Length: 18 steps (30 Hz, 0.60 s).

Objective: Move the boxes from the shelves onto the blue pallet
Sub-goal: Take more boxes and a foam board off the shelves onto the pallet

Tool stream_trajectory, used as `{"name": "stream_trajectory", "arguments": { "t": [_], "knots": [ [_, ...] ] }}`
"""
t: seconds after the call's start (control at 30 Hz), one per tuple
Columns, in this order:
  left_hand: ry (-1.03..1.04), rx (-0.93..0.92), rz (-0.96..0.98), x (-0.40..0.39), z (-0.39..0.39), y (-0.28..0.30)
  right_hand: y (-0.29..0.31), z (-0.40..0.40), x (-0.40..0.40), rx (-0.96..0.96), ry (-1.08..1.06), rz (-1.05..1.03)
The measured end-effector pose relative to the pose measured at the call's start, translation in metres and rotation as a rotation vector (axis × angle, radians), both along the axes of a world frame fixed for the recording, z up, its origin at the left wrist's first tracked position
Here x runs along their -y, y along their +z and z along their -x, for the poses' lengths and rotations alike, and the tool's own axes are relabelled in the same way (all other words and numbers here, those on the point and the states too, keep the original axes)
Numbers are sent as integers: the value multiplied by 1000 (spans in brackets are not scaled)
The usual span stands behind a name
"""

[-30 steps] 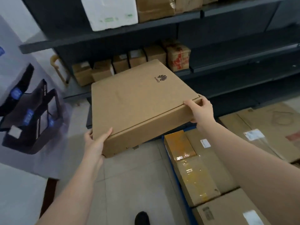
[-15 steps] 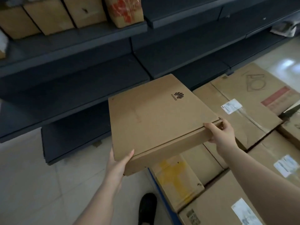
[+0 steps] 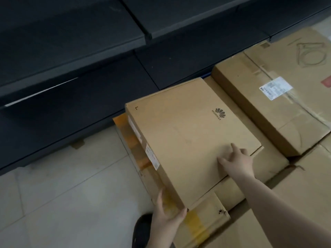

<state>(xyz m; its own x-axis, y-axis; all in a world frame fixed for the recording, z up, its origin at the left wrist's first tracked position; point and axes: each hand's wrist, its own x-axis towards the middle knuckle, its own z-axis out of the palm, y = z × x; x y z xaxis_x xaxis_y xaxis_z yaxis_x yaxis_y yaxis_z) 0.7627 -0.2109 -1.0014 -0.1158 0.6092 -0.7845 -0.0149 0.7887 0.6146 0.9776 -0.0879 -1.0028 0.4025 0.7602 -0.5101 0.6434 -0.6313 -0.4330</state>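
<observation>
A flat brown cardboard box with a dark printed logo lies on top of other cartons stacked on the floor to the right. My left hand cups its near left corner, fingers running along its left side. My right hand rests flat on the box's top near the right edge, fingers spread. The blue pallet is hidden under the cartons.
Under the flat box lies a carton with yellow tape. A larger labelled carton sits to its right. Dark shelves run across the back and left. The tiled floor and my dark shoe show at lower left.
The flat box went from mid-air in front of the shelves down onto the stacked cartons. My right hand left its right edge and now lies on top.
</observation>
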Motion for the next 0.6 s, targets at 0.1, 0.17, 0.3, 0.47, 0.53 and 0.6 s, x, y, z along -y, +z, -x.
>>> {"name": "stream_trajectory", "arguments": {
  "t": [0.1, 0.17, 0.3, 0.47, 0.53, 0.6],
  "knots": [
    [159, 37, 14, -23, -2, 4, -6, 1, -13, 137, -82, 14],
    [155, -17, -53, -41, -1, 1, -10, -10, -22, 165, -129, -6],
    [54, -141, -88, -62, 0, -7, -18, -29, -45, 33, -238, -43],
    [-18, -158, -53, -67, 8, -15, -23, -38, -67, 113, -229, 3],
    [-19, -153, -51, -68, 13, -16, -23, -43, -75, 155, -186, 12],
    [-12, -123, -50, -68, 19, -16, -20, -41, -80, 156, -169, -16]
  ]
}}
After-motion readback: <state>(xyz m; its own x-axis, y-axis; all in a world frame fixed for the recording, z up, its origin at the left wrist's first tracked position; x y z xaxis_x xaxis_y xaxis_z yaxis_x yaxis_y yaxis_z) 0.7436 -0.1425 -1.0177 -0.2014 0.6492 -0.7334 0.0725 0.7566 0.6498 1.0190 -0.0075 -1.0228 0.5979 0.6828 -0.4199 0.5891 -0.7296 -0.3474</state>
